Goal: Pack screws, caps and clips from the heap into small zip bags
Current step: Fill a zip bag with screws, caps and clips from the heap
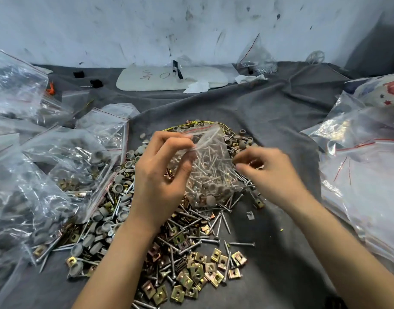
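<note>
A heap (182, 241) of silver screws, grey round caps and brass square clips covers the grey cloth in front of me. My left hand (162, 175) pinches the open mouth of a small clear zip bag (211, 166) and holds it up over the heap. The bag holds screws and a few grey caps at its bottom. My right hand (267, 172) hovers just right of the bag with fingers curled, pinching what look like small metal pieces; it is motion-blurred.
Filled zip bags (57, 175) pile up at the left. Empty and flat zip bags (365, 175) lie at the right. A white board (171, 79), tissue scraps and another bag (258, 59) sit at the back by the wall.
</note>
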`<state>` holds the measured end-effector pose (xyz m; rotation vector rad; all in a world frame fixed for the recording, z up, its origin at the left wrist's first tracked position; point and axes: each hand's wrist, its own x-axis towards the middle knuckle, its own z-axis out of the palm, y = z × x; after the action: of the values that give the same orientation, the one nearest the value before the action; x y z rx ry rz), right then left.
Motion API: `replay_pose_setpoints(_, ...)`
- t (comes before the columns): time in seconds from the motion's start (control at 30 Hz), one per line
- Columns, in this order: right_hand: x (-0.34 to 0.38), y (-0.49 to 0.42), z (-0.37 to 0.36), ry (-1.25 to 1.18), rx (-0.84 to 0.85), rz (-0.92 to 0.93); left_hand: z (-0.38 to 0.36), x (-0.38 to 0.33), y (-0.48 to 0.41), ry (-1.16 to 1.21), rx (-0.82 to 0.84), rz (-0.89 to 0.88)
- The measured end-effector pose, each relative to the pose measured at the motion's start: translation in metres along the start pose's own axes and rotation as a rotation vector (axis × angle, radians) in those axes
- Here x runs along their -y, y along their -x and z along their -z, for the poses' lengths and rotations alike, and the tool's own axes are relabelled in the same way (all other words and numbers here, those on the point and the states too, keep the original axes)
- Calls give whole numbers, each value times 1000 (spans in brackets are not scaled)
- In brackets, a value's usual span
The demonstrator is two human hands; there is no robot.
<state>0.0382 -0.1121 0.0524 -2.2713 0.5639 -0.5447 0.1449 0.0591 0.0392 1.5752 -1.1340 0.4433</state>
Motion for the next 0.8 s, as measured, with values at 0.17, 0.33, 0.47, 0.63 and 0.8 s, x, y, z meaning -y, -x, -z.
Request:
replay_pose_setpoints(0.17, -19, 4, -22, 203, 192, 30, 0, 0, 0, -33, -24, 0)
replay_pose_setpoints(0.33, -17, 0, -32, 411, 149, 109, 0, -2, 0, -20, -34, -19)
replay_pose_setpoints(0.47, -17, -2, -36, 439, 109, 148, -1, -1, 0, -34, -41, -37)
replay_pose_setpoints(0.63, -17, -3, -39, 354, 90, 144, -1, -1, -1, -53, -41, -39)
replay_pose_setpoints(0.8, -18, -5, -39, 215, 117, 98, -1, -1, 0, -49, -42, -40)
